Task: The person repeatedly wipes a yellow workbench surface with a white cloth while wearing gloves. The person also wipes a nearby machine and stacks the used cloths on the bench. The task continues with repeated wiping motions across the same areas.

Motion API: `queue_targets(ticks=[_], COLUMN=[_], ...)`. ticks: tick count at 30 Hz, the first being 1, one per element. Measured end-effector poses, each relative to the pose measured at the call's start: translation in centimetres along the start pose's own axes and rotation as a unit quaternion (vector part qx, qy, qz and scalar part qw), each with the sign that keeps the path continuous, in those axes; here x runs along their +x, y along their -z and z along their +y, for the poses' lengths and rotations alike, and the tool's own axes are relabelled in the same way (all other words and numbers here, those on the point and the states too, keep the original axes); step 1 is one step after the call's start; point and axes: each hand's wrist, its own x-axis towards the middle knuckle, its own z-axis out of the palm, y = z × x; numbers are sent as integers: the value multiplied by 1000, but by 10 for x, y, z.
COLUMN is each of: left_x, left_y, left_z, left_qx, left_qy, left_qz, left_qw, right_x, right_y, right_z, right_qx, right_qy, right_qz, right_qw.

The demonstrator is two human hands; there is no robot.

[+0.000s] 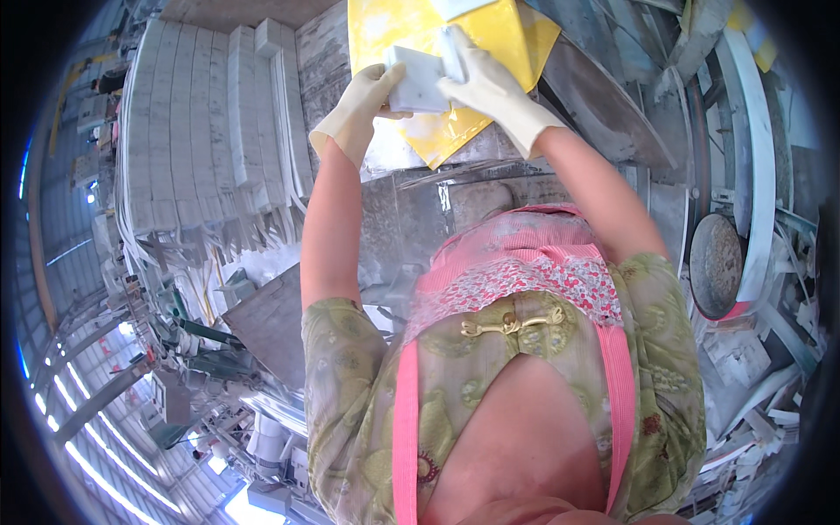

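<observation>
Gloved left fingers [396, 73] clasp a white slab [418, 83]. Right fingers [465, 44] pinch a narrow piece [452, 55] beside its far right corner.

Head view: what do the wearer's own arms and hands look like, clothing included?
The left hand and right hand wear cream, rubber-like gloves with loose cuffs. Both forearms are bare; the left sleeve and right sleeve are short, loose and green with a rounded pattern. No cables show.

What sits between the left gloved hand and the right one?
In the head view, a white rectangular slab, held by the left hand, and beside it a narrow pale piece at the right hand.
</observation>
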Motion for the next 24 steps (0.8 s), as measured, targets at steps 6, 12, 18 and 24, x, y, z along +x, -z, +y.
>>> queue_targets(ticks=[6,12,18,24], left_x=[14,4,-11,-19], left_y=[14,10,2,-68], left_z=[-48,-98,-98,-48], left_qx=[-45,-199,-425,-550], left_qy=[0,-85,-101,-87], left_qz=[42,97,102,83], left_qw=[998,972,894,826], right_x=[-1,-6,-20,-31], right_y=[16,20,34,9], right_z=[66,55,4,-54], right_qx=[62,-95,-383,72], right_qy=[-39,-137,122,-63], right_qz=[69,37,105,51], right_qw=[995,985,909,994])
